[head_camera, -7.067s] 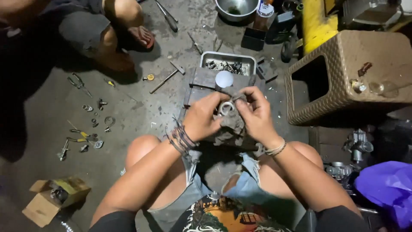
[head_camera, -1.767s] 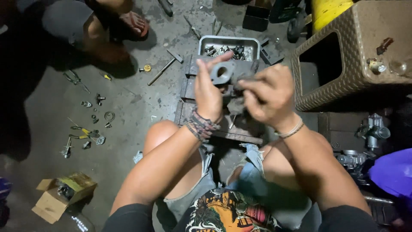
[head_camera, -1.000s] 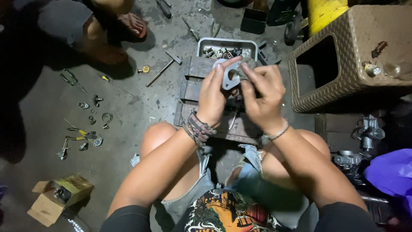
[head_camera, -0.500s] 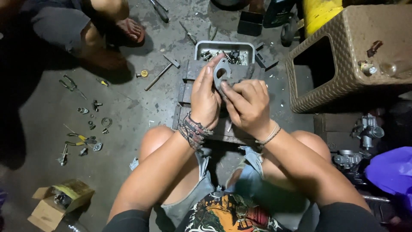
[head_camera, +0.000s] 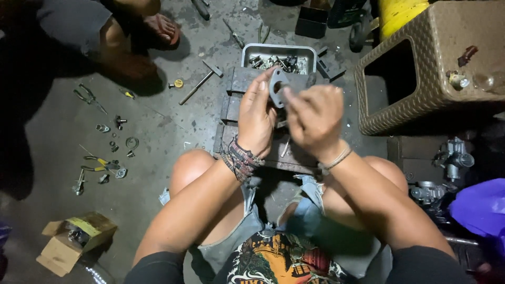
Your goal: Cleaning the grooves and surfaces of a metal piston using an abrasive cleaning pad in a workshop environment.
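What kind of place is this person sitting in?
Probably a small repair workshop, worked on the floor. A metal tray holds small parts, pliers and a hammer lie on the concrete, and the left hand holds a flat metal gasket.

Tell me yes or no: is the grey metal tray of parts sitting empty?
No, the tray holds a heap of small metal parts beyond the hands.

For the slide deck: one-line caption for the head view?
Both hands, left hand and right hand, hold a flat grey gasket-like plate above a metal parts tray.
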